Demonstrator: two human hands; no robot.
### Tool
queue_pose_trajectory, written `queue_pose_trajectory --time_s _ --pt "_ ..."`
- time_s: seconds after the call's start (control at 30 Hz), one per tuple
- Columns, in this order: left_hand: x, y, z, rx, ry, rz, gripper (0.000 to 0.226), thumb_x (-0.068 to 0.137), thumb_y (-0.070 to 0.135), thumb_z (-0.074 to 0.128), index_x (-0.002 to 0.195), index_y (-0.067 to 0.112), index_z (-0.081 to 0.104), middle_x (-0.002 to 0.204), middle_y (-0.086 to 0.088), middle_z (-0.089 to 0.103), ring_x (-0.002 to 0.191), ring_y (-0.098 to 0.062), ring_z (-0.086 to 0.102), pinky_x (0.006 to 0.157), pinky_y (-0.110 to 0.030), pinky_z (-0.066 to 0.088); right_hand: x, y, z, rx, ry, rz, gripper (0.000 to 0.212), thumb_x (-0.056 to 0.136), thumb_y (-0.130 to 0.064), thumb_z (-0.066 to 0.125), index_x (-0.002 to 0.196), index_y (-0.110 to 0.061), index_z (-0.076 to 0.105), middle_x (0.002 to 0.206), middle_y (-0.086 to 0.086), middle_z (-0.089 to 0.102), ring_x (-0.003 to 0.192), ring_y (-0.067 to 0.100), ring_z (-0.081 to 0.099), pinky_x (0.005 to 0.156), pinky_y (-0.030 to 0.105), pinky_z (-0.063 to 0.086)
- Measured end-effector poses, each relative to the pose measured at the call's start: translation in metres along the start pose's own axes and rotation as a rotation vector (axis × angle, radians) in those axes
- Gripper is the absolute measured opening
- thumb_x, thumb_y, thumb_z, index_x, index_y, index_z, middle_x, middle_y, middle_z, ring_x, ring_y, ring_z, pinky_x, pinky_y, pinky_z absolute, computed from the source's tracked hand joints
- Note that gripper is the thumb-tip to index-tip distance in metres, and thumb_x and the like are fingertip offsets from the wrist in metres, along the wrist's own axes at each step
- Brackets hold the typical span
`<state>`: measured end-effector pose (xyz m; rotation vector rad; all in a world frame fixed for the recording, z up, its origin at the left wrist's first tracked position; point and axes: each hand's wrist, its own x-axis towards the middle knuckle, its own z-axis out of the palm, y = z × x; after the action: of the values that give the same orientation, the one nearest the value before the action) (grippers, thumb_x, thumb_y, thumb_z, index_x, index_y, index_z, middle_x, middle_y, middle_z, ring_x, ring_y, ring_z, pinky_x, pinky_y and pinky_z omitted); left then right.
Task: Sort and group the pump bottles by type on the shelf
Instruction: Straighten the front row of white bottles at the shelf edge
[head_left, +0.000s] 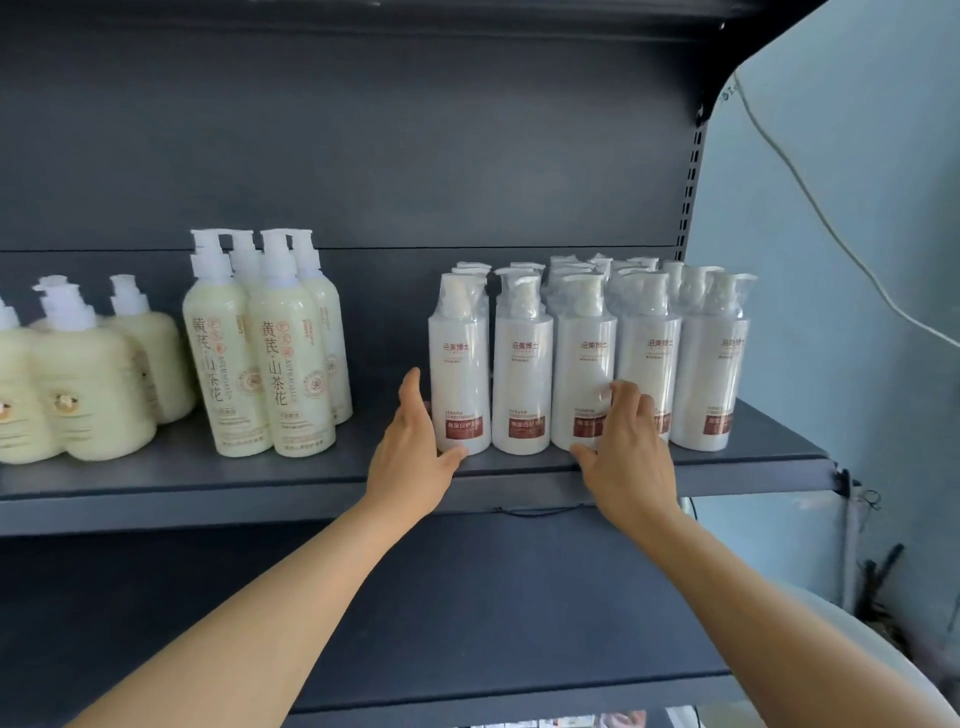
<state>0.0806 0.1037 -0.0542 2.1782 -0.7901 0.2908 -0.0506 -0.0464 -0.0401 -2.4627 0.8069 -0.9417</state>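
Both bare forearms reach up from the bottom edge toward the dark grey shelf (208, 480). Left hand (413, 457): open, fingers straight and together, palm turned rightward, edge of the hand touching or just beside the lower left side of the leftmost white bottle (460, 364); it grips nothing. Right hand (626, 457): open, fingers spread loosely, fingertips (623, 395) laid on the fronts of the third and fourth bottles of the front row, thumb down near the shelf lip; nothing enclosed. White pump bottles (587, 358): tall straight cylinders, glossy clear shrink film over body and pump, small dark characters high on the front, brick-red label band near the base. Five stand upright in the front row, sides touching or nearly so, more rows packed behind; the group occupies the right part of the shelf up to the slotted upright. Tall cream bottles (260, 358): slim, pale yellow-green, white pumps, vertical red-brown characters; a tight cluster of about four left of centre, well apart from the white group. Squat cream bottles (88, 389): wide rounded bodies, white pumps, small round emblem on the front; grouped at the far left, partly cut by the frame edge. Pale blue wall (857, 208) at right with a white cable (810, 192) hanging across it. Lower shelf (467, 623), same dark grey, beneath the arms.
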Motion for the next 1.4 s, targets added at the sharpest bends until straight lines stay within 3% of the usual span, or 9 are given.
queue_pose_trajectory --time_s 0.2,0.57,0.7,0.9,1.23,1.4 --pt "0.008 -0.006 0.002 -0.05 -0.045 0.071 0.078 0.083 0.021 0.07 0.143 0.017 0.021 0.138 -0.003 0.05 0.121 -0.022 0.054 0.095 -0.037 0.047 0.007 -0.005 0.009 -0.069 0.049 0.077 0.051 0.084 -0.005 0.063 0.125 -0.009 0.033 0.121 0.01 0.043 0.092 0.031 0.056 0.064 0.033 0.036" --pt "0.009 -0.006 -0.001 -0.073 -0.083 0.022 0.071 0.081 0.024 0.071 0.137 0.017 0.028 0.133 0.0 0.053 0.115 -0.019 0.056 0.089 -0.03 0.047 0.007 -0.004 0.018 -0.042 0.116 0.107 0.053 0.081 0.0 0.061 0.126 -0.008 0.033 0.119 0.011 0.041 0.09 0.033 0.056 0.062 0.033 0.037" --pt "0.012 -0.004 -0.004 -0.15 -0.153 -0.067 0.072 0.076 0.03 0.075 0.134 0.022 0.032 0.127 0.005 0.054 0.109 -0.015 0.058 0.092 -0.036 0.051 0.001 -0.017 0.018 0.003 0.138 0.026 0.056 0.083 -0.01 0.064 0.128 -0.008 0.032 0.123 0.008 0.038 0.091 0.03 0.057 0.061 0.029 0.036" --pt "0.015 0.002 -0.003 -0.2 -0.193 -0.14 0.074 0.081 0.033 0.07 0.137 0.03 0.023 0.129 0.01 0.052 0.107 -0.015 0.057 0.094 -0.042 0.049 0.002 -0.039 0.029 0.019 0.074 -0.087 0.049 0.085 -0.013 0.061 0.124 -0.012 0.031 0.124 0.004 0.045 0.092 0.028 0.06 0.061 0.031 0.043" --pt "0.014 0.002 -0.001 -0.106 -0.17 -0.143 0.067 0.088 0.032 0.062 0.14 0.028 0.02 0.131 0.01 0.053 0.111 -0.018 0.056 0.085 -0.031 0.041 -0.002 -0.04 0.034 -0.031 0.022 -0.089 0.061 0.086 -0.02 0.064 0.134 -0.011 0.027 0.126 0.007 0.046 0.1 0.028 0.061 0.069 0.033 0.046" --pt "0.014 0.001 -0.001 -0.08 -0.164 -0.142 0.068 0.088 0.032 0.062 0.14 0.027 0.019 0.132 0.008 0.054 0.111 -0.019 0.057 0.088 -0.036 0.046 -0.003 -0.037 0.036 0.002 -0.009 -0.115 0.059 0.087 -0.01 0.059 0.135 -0.009 0.026 0.123 0.008 0.045 0.094 0.028 0.06 0.064 0.03 0.044"
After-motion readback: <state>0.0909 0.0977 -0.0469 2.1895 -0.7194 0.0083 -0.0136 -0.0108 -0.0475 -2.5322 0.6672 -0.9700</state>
